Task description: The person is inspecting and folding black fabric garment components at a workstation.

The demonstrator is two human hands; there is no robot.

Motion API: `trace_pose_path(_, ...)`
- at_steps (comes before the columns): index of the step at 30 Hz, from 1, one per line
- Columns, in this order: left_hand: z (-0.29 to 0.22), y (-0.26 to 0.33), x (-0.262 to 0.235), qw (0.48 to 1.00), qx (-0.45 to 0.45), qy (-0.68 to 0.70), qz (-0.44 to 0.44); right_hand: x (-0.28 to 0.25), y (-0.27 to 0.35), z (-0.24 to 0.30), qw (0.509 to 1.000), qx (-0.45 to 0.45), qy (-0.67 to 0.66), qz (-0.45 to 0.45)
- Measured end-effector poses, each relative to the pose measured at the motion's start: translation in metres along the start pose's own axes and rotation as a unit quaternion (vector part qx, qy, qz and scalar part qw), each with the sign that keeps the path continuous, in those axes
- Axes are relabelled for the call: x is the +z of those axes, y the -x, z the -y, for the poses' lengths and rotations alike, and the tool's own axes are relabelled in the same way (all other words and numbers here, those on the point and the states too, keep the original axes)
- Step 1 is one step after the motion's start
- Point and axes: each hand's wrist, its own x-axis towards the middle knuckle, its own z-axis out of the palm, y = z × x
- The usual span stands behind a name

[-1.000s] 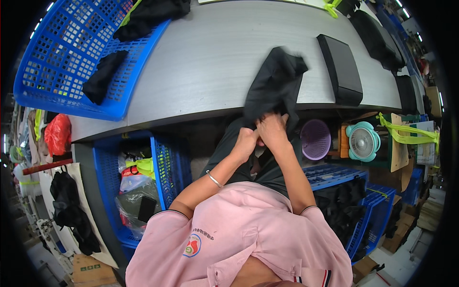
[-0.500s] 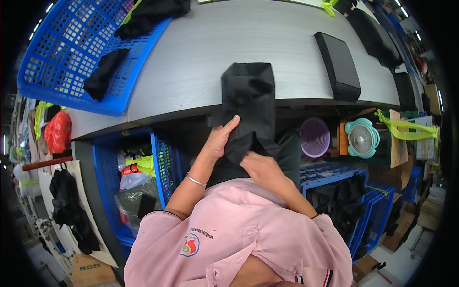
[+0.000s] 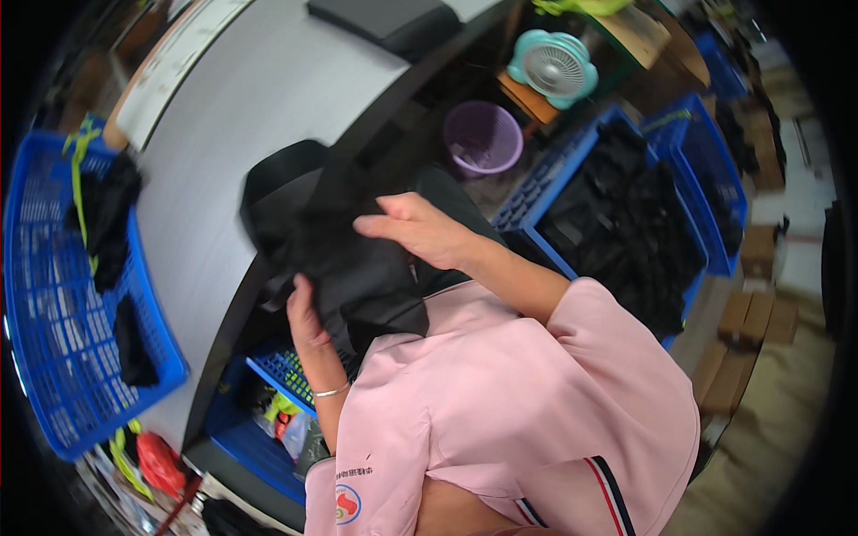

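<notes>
Left hand is gripping the near end of a black garment, fingers curled onto the cloth. Right hand lies flat on top, fingers spread. The garment hangs over the grey worktop's near edge; purple bin sits beyond.

Even, bright overhead light; pale desk slightly glary. Strong fisheye bend, black vignette at rim. Hands motion-blurred.
</notes>
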Motion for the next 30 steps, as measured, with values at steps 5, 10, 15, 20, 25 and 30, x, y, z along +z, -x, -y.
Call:
trace_pose_path(5, 0.010, -0.018, 0.006, 0.996, -0.037, 0.036, 0.070, -0.023, 0.004, -0.023, 0.973, 0.012, -0.226, 0.046)
trace_pose_path(10, 0.040, -0.011, 0.062, 0.963, -0.162, 0.117, 0.182, -0.076, 0.014, -0.052, 0.956, -0.047, -0.284, -0.058)
trace_pose_path(15, 0.036, -0.014, 0.117, 0.971, -0.086, -0.097, 0.201, -0.173, 0.057, -0.073, 0.930, -0.161, -0.186, -0.272)
trace_pose_path(20, 0.022, -0.019, 0.094, 0.977, -0.051, -0.154, 0.140, -0.314, 0.164, -0.055, 0.808, -0.283, -0.154, -0.494)
trace_pose_path(25, -0.024, -0.006, 0.055, 0.983, 0.020, -0.178, 0.050, -0.417, 0.257, 0.033, 0.727, -0.288, -0.009, -0.623)
trace_pose_path(30, -0.076, -0.007, 0.031, 0.976, 0.127, -0.175, -0.009, -0.503, 0.313, 0.032, 0.430, -0.173, 0.416, -0.782)
